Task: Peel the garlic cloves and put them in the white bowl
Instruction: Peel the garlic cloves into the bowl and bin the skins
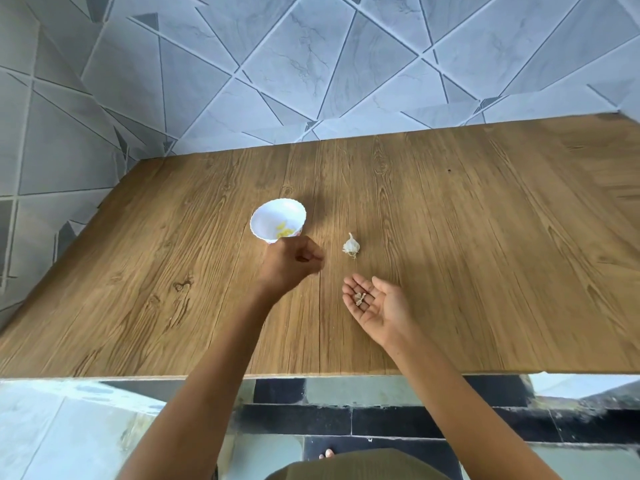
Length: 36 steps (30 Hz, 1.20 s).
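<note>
A white bowl (pixel 278 220) with a scalloped rim stands on the wooden table (pixel 450 237), with pale yellow peeled cloves (pixel 284 232) in its bottom. My left hand (pixel 292 261) hovers just in front of the bowl, blurred, its fingers curled; nothing shows in it. To the right lies the rest of a garlic bulb (pixel 351 244), white, with its root end toward me. My right hand (pixel 375 303) is held palm up over the table, fingers straight, with small bits of garlic skin (pixel 360 297) lying on the fingers.
The table's near edge (pixel 311 375) runs across the lower frame; below it are a tiled floor and my toes (pixel 326 453). A grey tiled wall (pixel 311 64) stands behind and to the left of the table.
</note>
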Each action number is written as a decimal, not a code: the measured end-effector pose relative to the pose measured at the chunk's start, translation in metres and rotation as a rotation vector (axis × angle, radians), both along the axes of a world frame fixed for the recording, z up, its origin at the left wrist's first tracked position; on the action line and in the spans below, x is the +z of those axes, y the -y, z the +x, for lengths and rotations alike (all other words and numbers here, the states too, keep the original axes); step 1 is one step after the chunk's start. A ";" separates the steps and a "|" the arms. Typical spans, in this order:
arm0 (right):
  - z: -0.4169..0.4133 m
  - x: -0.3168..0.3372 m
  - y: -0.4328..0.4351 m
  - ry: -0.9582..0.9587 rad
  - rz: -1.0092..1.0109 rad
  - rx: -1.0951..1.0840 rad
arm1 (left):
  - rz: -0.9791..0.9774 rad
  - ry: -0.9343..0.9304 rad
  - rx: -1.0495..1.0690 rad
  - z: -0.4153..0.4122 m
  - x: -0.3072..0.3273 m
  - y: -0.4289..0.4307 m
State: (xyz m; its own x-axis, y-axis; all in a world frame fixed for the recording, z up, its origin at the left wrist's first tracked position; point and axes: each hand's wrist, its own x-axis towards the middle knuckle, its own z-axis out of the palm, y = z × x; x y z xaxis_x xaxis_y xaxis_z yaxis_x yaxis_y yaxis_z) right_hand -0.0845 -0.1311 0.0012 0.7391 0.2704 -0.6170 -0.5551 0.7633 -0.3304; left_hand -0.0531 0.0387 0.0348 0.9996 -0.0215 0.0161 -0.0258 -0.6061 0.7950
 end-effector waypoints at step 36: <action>0.007 0.000 -0.025 -0.007 0.044 0.044 | 0.609 0.102 -0.396 -0.013 -0.030 -0.044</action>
State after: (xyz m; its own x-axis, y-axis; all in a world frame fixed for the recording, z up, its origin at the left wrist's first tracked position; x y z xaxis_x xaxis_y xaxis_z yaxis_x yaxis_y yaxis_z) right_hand -0.0775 -0.1057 0.0012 0.7219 0.3292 -0.6087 -0.5902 0.7521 -0.2932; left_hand -0.0658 0.0822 0.0046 0.9092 -0.4157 -0.0212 -0.3905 -0.8695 0.3024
